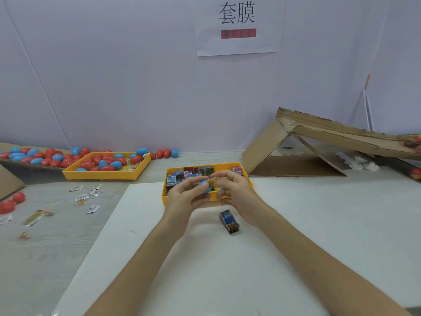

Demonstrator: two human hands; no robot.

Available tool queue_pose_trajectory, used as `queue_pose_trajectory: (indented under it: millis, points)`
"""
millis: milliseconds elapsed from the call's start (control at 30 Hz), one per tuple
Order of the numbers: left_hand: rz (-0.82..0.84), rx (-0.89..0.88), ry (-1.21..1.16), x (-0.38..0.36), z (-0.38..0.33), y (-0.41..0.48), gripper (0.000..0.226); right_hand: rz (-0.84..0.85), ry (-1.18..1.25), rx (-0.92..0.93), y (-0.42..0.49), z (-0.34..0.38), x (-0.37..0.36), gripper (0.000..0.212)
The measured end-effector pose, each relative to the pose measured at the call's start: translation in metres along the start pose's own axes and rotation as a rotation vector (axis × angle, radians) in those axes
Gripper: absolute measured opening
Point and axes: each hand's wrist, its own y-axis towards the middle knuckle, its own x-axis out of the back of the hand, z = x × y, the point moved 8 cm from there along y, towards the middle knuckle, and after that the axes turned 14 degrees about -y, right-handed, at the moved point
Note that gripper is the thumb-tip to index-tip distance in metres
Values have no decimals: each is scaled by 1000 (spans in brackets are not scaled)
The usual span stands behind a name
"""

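Observation:
My left hand [185, 197] grips a blue plastic egg [204, 186] just above the near edge of a small yellow tray [164, 195]. My right hand [234, 190] pinches a printed film sleeve [213, 183] that sits on the egg's right end. The tray holds several folded printed sleeves [180, 176]. One more flat sleeve [229, 221], blue and brown, lies on the white sheet [205, 258] below my right hand.
A larger yellow tray [75, 173] at the left holds several red and blue eggs, with more eggs along the wall [166, 153] and on cardboard [9, 163]. Small packets [92, 209] lie scattered at the left. A cardboard ramp [319, 137] stands at the right.

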Motion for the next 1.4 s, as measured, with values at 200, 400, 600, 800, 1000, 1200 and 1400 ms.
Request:
queue_pose_trajectory:
  millis: [200, 400, 600, 800, 1000, 1200, 1400]
  points:
    - [4, 13, 6, 0, 2, 0, 26, 177, 227, -82, -2, -6, -8, 28]
    - [-13, 26, -5, 2, 2, 0, 27, 46, 224, -88, 3, -9, 4, 14]
    - [2, 43, 5, 0, 4, 0, 21, -56, 87, 26, 5, -2, 12, 7]
    - [4, 29, -2, 1, 2, 1, 24, -128, -93, 83, 3, 1, 15, 5]
    - [-63, -30, 7, 6, -2, 1, 25, -272, -254, 276, -4, 20, 20, 8]
    - [-72, -109, 85, 6, -8, -1, 23, -258, -344, 336, -7, 26, 14, 8]
    - [-28, -148, 128, -1, -10, -3, 23, -294, -302, 283, -6, 24, 21, 10]
